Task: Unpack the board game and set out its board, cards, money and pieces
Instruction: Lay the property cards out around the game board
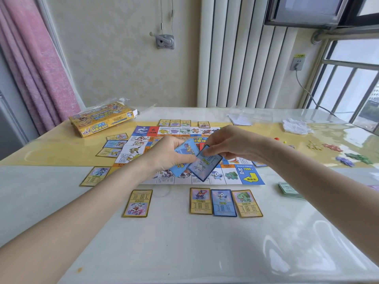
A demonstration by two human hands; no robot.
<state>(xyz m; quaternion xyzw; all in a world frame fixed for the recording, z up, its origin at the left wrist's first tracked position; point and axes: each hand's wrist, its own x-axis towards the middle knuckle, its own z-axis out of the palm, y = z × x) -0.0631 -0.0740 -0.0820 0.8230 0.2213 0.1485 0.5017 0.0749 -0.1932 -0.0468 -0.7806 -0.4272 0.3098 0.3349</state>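
Note:
The paper game board (252,177) lies flat in the middle of the table. Above it my left hand (168,154) grips a small stack of blue cards (185,149). My right hand (231,143) pinches one blue-edged card (205,163) by its top, tilted over the stack. Dealt cards ring the board: three (225,201) along the near edge, one (137,203) at near left, one (95,176) at the left corner, others on the left (113,144) and far side (174,122). A pile of money (288,190) sits right of the board.
The yellow game box (100,119) lies open at the far left. Coloured star-shaped pieces (346,156) and small tokens (276,138) lie at the right, with crumpled white paper (295,126) and plastic wrap (242,119) behind. A window and a wall cable are at the right.

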